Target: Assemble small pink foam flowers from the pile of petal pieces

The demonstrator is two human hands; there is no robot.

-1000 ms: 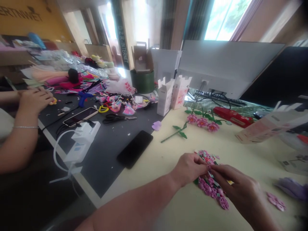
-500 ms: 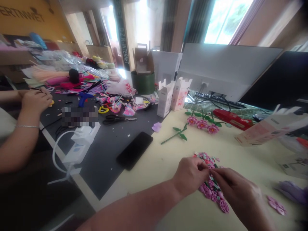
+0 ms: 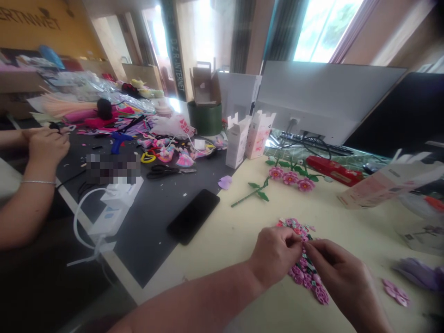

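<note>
My left hand (image 3: 277, 252) and my right hand (image 3: 342, 268) meet fingertip to fingertip, each in a pinch. Whatever is between the fingers is too small or hidden to make out. Right below them lies a heap of small pink, green and white building-brick pieces (image 3: 301, 273), partly covered by my hands. Farther back on the cream tabletop rests a brick-built flower stem with pink blossoms (image 3: 290, 178). A green stem with leaves (image 3: 249, 196) reaches toward the left from it. Some loose pink petal pieces (image 3: 396, 292) lie to the right of my right hand.
Left of the cream top (image 3: 208, 268) lies a black phone (image 3: 193, 216), with scissors (image 3: 166, 171) and a white power strip (image 3: 116, 210) beyond. Open cartons (image 3: 237, 141) stand before a monitor (image 3: 329, 101). A co-worker's hands (image 3: 48, 145) work at the far left.
My hands stay pinched together over the heap, with hardly any movement. The co-worker's hands at the left have shifted slightly, and the view has moved a little.
</note>
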